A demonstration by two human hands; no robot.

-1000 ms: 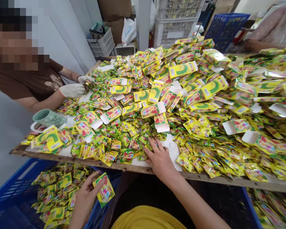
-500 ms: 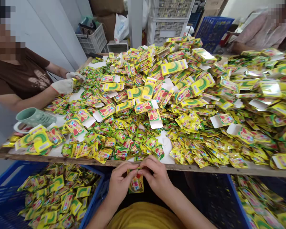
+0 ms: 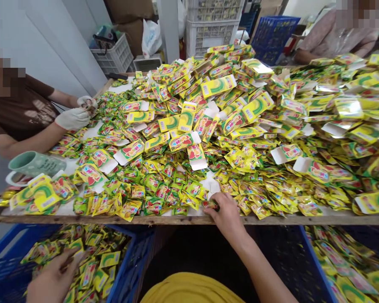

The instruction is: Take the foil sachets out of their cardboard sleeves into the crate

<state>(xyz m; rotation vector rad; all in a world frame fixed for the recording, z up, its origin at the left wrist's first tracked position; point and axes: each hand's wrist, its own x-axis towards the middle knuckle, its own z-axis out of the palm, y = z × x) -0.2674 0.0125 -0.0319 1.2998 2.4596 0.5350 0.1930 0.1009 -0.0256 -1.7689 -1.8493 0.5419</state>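
My right hand (image 3: pixel 227 212) is at the front edge of the table, its thumb and fingers closed on a small green and red sachet (image 3: pixel 211 205). Several similar green sachets (image 3: pixel 154 206) lie just left of it, and yellow sachets (image 3: pixel 262 206) to its right. Down at the lower left, my left hand (image 3: pixel 52 275) hangs over a blue crate (image 3: pixel 123 265) of small yellow boxes (image 3: pixel 88 271). It is somewhat blurred; thumb and fingers look apart, and I see nothing held between them.
Open-ended yellow boxes (image 3: pixel 185 141) are heaped across the table (image 3: pixel 177 219). A green mug (image 3: pixel 34 163) stands at the left near a person's gloved hands (image 3: pixel 72 118). Another blue crate (image 3: pixel 316 269) is at the lower right. Another person (image 3: pixel 334 38) sits at the far right.
My hands were together holding a small box at the table edge. They have parted: the left went down left over the crate, the right forward to the sachets. The box has left my hands.
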